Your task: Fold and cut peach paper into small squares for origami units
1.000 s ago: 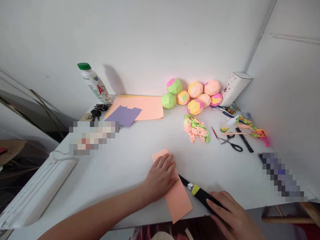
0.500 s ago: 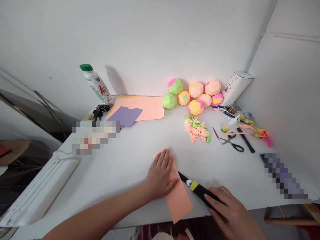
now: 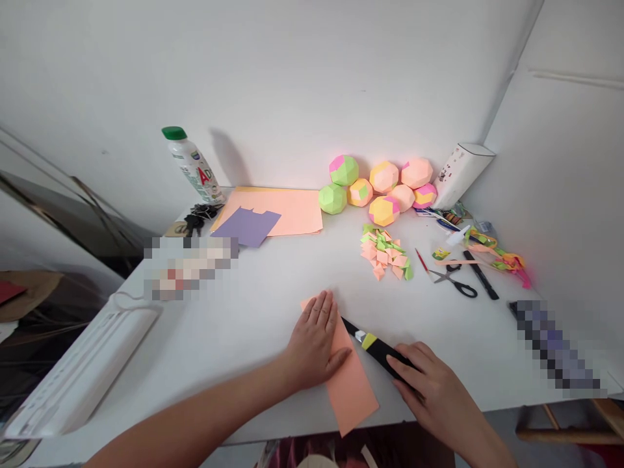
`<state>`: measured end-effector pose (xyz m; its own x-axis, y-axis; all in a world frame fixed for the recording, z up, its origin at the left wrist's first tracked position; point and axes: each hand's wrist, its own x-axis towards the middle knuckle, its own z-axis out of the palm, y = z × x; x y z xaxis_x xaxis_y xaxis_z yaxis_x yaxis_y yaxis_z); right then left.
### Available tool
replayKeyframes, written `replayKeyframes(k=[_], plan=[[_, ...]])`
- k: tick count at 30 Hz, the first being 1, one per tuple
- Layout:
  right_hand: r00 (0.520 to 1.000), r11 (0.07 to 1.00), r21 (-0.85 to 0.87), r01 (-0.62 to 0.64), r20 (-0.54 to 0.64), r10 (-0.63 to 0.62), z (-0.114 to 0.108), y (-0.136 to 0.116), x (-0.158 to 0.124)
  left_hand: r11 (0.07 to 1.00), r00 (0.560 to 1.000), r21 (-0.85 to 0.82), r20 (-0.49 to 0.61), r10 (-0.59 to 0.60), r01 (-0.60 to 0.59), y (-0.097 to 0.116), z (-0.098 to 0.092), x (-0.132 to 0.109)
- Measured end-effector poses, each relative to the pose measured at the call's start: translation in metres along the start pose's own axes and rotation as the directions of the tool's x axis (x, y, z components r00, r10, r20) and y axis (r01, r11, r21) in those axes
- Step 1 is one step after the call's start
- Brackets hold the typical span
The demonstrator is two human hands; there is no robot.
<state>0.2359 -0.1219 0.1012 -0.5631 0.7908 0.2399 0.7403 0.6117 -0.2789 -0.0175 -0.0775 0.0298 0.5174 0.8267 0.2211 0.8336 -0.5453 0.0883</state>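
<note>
Peach paper (image 3: 353, 383) is found near the 6 o'clock edge of the white table (image 3: 244, 318), pressed by the flattened left hand (image 3: 314, 341). Towards 3 o'clock, a black cutter (image 3: 381, 355) is gripped by the right hand (image 3: 429, 383), blade (image 3: 350, 326) at or just beside the paper. Cutting is judged in hand; steady holding is called for. Scraps (image 3: 383, 253) are noted towards 1 o'clock.

On the table (image 3: 244, 312) before you, the paper strip (image 3: 354, 391) lies partly under your left hand (image 3: 314, 341). The knife (image 3: 381, 355) is in your right hand (image 3: 431, 387), along the right side of this strip. Farther back is the pile of paper pieces (image 3: 383, 255), and behind it the paper balls (image 3: 385, 177). The scissors (image 3: 447, 277) lie to the right of the pile. At the back left, the bottle (image 3: 197, 168) stands beside the large sheets (image 3: 297, 211).
</note>
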Motion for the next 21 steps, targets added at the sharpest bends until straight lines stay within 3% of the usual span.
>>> replayKeyframes(k=[21], plan=[[1.0, 0.997, -0.073, 0.006, 0.023, -0.004, 0.012, 0.005, 0.045, 1.0, 1.0, -0.009, -0.013, -0.008, 0.007, 0.0, 0.003, -0.001]])
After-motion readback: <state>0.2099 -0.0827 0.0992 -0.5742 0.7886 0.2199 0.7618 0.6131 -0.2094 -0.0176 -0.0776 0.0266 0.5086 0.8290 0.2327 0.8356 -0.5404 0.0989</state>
